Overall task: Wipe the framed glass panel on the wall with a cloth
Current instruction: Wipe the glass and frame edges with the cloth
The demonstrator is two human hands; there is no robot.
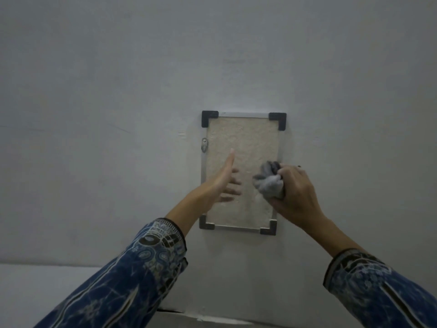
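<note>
A small upright glass panel point(243, 138) hangs on the grey wall, with a thin metal frame, black corner caps and cream textured glass. My left hand point(222, 181) lies flat against the panel's lower left part, fingers spread and thumb pointing up. My right hand point(295, 192) is closed around a bunched grey cloth point(269, 182), which is pressed on the glass near the right edge, at mid height. My right hand hides the panel's lower right edge.
A small metal hanger clip point(204, 145) sits on the frame's left side. The plain wall point(118, 114) surrounds the panel. A white ledge or surface point(35, 292) lies below at the left. Both arms wear blue patterned sleeves.
</note>
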